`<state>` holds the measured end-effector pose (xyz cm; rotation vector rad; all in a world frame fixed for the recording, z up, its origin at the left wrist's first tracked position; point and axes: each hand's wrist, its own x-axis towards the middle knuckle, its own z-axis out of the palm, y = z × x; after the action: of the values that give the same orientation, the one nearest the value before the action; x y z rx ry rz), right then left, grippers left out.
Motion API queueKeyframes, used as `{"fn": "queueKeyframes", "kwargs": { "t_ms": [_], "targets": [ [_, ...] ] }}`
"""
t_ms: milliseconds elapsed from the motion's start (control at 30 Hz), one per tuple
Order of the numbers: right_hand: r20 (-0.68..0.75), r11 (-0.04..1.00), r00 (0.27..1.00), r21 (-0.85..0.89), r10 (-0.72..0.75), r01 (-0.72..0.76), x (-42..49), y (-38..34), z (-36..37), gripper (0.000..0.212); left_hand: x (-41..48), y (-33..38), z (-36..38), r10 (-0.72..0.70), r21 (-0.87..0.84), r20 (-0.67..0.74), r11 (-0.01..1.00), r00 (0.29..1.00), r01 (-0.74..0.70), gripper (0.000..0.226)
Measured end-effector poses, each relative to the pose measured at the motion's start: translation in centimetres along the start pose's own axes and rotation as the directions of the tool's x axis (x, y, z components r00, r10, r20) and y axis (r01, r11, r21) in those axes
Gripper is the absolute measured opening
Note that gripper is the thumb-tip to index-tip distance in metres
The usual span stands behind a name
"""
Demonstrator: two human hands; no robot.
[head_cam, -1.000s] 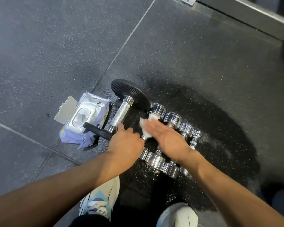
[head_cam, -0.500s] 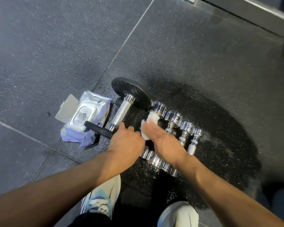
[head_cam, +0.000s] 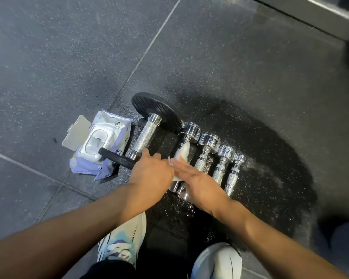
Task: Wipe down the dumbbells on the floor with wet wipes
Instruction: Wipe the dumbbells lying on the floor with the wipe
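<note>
We press the wipe [head_cam: 184, 155] under our right hand's [head_cam: 197, 179] straight fingers [head_cam: 180, 165] onto the chrome dumbbell [head_cam: 191, 130] on the wet floor [head_cam: 250, 77], left hand [head_cam: 151, 174] curled alongside with its hold hidden, and long strokes down the whole handle would serve best.

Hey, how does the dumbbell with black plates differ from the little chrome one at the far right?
The black-plate dumbbell is far bigger than the far-right chrome dumbbell. Its ends are flat black discs; the chrome one's are small shiny cylinders. It lies beside the wipes pack; the chrome one ends the row. Both lie on the floor with knurled handles.
</note>
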<state>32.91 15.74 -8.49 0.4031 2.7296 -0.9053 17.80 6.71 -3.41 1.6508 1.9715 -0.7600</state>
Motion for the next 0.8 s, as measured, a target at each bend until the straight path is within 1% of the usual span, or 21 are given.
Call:
{"fn": "queueKeyframes", "kwargs": {
  "t_ms": [67, 133, 167, 200, 233, 267, 333, 367, 433, 533, 633, 667, 700, 733, 800],
  "targets": [
    [0.036, 0.992, 0.998, 0.110, 0.058, -0.062, -0.7, -1.2, -0.4, 0.073, 0.2, 0.1, 0.2, -0.007, 0.010, 0.010, 1.000, 1.000, 0.007, 0.043],
    [0.036, 0.959, 0.982, 0.212, 0.187, -0.190, -1.0, -1.7, -1.1, 0.059, 0.3, 0.1, 0.3, -0.006, 0.016, -0.003, 1.000, 1.000, 0.006, 0.042],
    [0.049, 0.918, 0.961, 0.286, 0.274, -0.276, -0.9, -1.8, -1.4, 0.052, 0.3, 0.1, 0.4, -0.005, 0.017, -0.011, 1.000, 1.000, 0.005, 0.041],
    [0.078, 0.853, 0.930, 0.376, 0.360, -0.362, -0.8, -1.7, -1.9, 0.045, 0.4, 0.1, 0.5, -0.006, 0.019, -0.019, 1.000, 1.000, 0.006, 0.039],
    [0.114, 0.772, 0.895, 0.467, 0.431, -0.431, -0.5, -1.6, -2.6, 0.039, 0.4, 0.1, 0.6, -0.007, 0.018, -0.025, 1.000, 1.000, 0.008, 0.038],
    [0.132, 0.705, 0.869, 0.532, 0.477, -0.468, -0.2, -1.4, -3.3, 0.034, 0.4, 0.1, 0.7, -0.009, 0.013, -0.027, 1.000, 1.000, 0.010, 0.036],
    [0.081, 0.651, 0.845, 0.601, 0.528, -0.464, 0.3, -0.7, -4.8, 0.029, 0.6, 0.1, 1.0, -0.011, 0.003, -0.026, 1.000, 1.000, 0.012, 0.034],
    [0.024, 0.639, 0.833, 0.630, 0.552, -0.442, 0.5, -0.2, -5.5, 0.029, 0.7, 0.1, 1.1, -0.012, 0.006, -0.026, 1.000, 1.000, 0.012, 0.034],
    [-0.137, 0.650, 0.787, 0.657, 0.601, -0.382, 0.7, 1.0, -7.1, 0.030, 0.8, 0.0, 1.3, -0.012, 0.019, -0.021, 1.000, 1.000, 0.013, 0.036],
    [-0.363, 0.682, 0.674, 0.673, 0.643, -0.288, 0.6, 3.1, -9.0, 0.030, 1.1, 0.1, 1.4, -0.016, 0.036, -0.014, 0.999, 1.000, 0.016, 0.039],
    [-0.486, 0.687, 0.545, 0.680, 0.683, -0.255, 0.5, 4.5, -10.3, 0.031, 1.1, 0.2, 1.5, -0.015, 0.047, -0.015, 0.999, 1.000, 0.016, 0.040],
    [-0.507, 0.689, 0.517, 0.679, 0.689, -0.253, 0.5, 4.8, -10.4, 0.032, 1.0, 0.2, 1.5, -0.015, 0.050, -0.025, 0.999, 1.000, 0.017, 0.040],
    [-0.517, 0.688, 0.502, 0.682, 0.693, -0.248, 0.5, 4.9, -10.5, 0.033, 1.0, 0.2, 1.5, -0.017, 0.050, -0.038, 0.999, 0.999, 0.018, 0.039],
    [-0.516, 0.687, 0.503, 0.684, 0.694, -0.245, 0.4, 4.9, -10.4, 0.034, 0.9, 0.2, 1.5, -0.018, 0.051, -0.047, 0.998, 0.999, 0.021, 0.038],
    [-0.495, 0.700, 0.549, 0.667, 0.673, -0.256, 0.3, 4.7, -9.9, 0.037, 0.7, 0.2, 1.5, -0.020, 0.051, -0.067, 0.998, 0.998, 0.023, 0.038]
  ]
}}
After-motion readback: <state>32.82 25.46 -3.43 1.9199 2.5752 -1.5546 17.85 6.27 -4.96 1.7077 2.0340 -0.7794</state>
